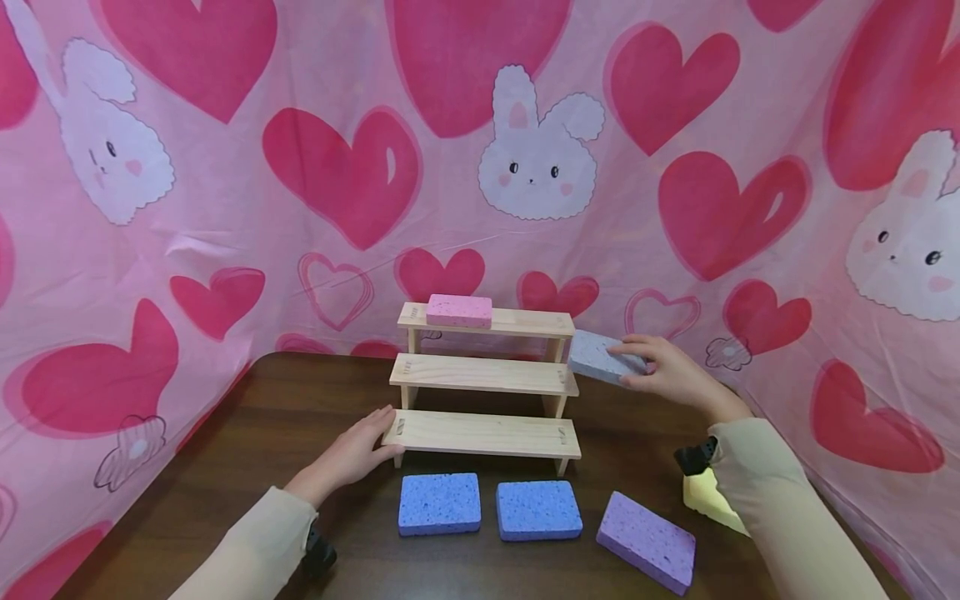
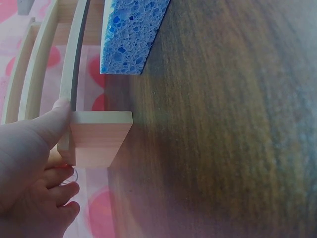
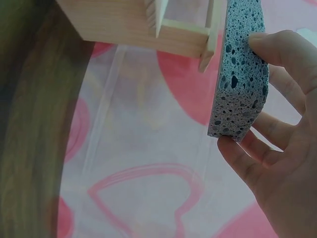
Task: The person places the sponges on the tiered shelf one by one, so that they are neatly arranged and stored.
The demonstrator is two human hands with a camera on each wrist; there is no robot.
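A three-step wooden display stand (image 1: pixel 487 433) rises on the dark table, a pink sponge (image 1: pixel 459 310) lying on the left of its top step. With thumb and fingers, my left hand (image 1: pixel 352 450) grips the left end of the lowest step; the thumb (image 2: pixel 57 116) shows on its edge in the left wrist view. Off the stand's right side, my right hand (image 1: pixel 671 373) holds a pale grey-blue sponge (image 1: pixel 600 357) in the air, near the top and middle steps. Its pores and the pinching fingers (image 3: pixel 240 156) are plain in the right wrist view.
In front of the stand lie two blue sponges (image 1: pixel 439 504) side by side. A purple sponge (image 1: pixel 647 542) sits at an angle to their right. The right sleeve partly covers a yellow sponge (image 1: pixel 708 498). Heart-and-rabbit cloth (image 1: pixel 450 192) hangs behind the table.
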